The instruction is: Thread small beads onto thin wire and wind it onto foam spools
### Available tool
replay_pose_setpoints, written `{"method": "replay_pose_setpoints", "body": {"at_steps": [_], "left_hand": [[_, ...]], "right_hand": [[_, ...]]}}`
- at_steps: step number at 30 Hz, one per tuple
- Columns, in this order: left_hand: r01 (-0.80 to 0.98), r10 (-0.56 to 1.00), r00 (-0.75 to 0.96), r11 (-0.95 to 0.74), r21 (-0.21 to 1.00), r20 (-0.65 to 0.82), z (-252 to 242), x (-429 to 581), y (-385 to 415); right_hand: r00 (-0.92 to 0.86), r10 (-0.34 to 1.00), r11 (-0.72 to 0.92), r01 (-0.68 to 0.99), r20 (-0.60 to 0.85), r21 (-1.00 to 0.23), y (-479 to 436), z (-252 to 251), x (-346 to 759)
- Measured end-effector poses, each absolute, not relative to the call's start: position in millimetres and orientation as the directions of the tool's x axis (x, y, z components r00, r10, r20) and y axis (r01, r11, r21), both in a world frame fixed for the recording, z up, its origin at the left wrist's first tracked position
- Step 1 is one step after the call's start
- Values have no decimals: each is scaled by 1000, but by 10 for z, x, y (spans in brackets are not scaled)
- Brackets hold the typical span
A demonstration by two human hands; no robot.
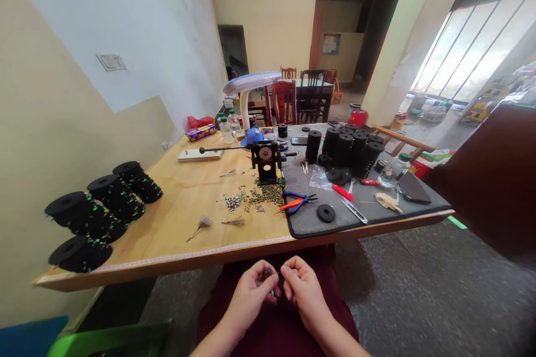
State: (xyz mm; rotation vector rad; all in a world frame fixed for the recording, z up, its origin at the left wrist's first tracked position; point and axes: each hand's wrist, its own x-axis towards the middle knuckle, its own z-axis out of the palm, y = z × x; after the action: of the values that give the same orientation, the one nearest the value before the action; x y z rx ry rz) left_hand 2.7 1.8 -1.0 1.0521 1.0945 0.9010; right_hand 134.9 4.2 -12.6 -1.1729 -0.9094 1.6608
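1 small dark piece (267,272), too blurred to identify, sits pinched in the bare left hand (256,288) above the maroon-clothed lap (276,340); the bare right hand (302,288) pinches closed beside it, contents unclear. Fine fingerwork seems underway, calling for steady fingertips.

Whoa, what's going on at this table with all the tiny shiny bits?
A person's two hands are close together in front of the table. The left hand pinches a small dark thing, too small to name. The right hand has its fingertips pinched together beside it. On the table, shiny little pieces lie by a black device with a dial, next to colourful bits.
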Motion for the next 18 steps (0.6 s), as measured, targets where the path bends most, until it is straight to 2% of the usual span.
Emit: {"method": "replay_pose_setpoints", "body": {"at_steps": [18], "left_hand": [[11,936,262,242,970,-237,32,50,15]], "right_hand": [[-161,923,-384,-323,-349,-865,79,-203,1386]]}}
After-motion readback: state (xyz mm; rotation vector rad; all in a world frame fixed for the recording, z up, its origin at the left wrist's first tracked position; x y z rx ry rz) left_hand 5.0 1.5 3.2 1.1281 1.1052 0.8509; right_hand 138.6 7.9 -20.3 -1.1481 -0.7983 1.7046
